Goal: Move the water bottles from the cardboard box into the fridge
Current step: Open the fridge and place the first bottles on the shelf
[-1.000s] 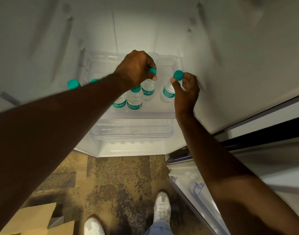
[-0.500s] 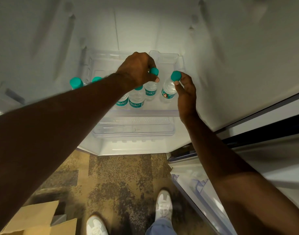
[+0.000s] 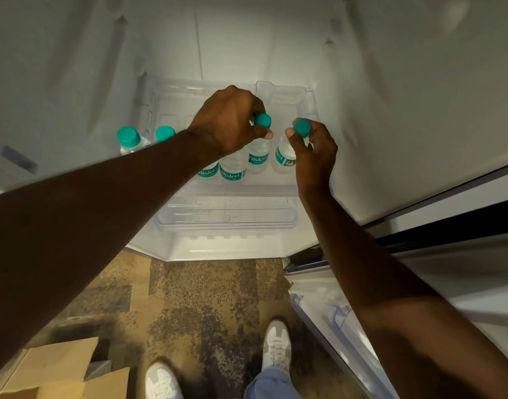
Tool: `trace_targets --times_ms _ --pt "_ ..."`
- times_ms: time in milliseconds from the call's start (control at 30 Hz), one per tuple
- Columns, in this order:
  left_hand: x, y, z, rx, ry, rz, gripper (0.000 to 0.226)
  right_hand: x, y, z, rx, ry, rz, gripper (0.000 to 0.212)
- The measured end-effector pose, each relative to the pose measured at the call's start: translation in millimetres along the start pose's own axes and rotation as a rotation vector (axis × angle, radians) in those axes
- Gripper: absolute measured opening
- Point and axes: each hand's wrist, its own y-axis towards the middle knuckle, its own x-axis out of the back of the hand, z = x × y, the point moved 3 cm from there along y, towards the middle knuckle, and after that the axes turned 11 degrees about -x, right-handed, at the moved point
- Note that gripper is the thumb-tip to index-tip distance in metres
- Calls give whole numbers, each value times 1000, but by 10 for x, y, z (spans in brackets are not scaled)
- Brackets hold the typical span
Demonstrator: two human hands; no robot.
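Observation:
Several clear water bottles with teal caps and teal labels stand in a row on the clear fridge shelf [image 3: 287, 93]. My left hand [image 3: 232, 119] pinches the cap of one bottle [image 3: 260, 152] near the middle of the row. My right hand [image 3: 313, 148] pinches the cap of the rightmost bottle [image 3: 284, 156]. Both bottles stand upright on the shelf. Two more bottles [image 3: 129, 138] show at the left, partly behind my left forearm. The open cardboard box [image 3: 54, 370] lies on the floor at the bottom left; its inside is out of sight.
A clear drawer [image 3: 226, 217] sits below the shelf. The open fridge door [image 3: 333, 318] with its racks stands at the right. White fridge walls close in on both sides. My two white shoes [image 3: 275, 344] stand on patterned carpet in front of the fridge.
Both hands have stayed on the same two bottle caps. The right hand's bottle has shifted slightly left, closer to the neighbouring bottle.

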Motion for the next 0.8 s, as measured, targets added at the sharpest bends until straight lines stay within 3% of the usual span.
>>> trace_targets --times_ms 300,667,800 --pt "11 -57 -65 -58 49 4 47 62 -31 69 67 -27 157 30" --pt "-91 -135 -133 -37 93 50 48 209 11 -4 108 47 321 61" --pt "-119 -154 -150 -30 107 65 47 138 -35 34 118 -17 316 60"
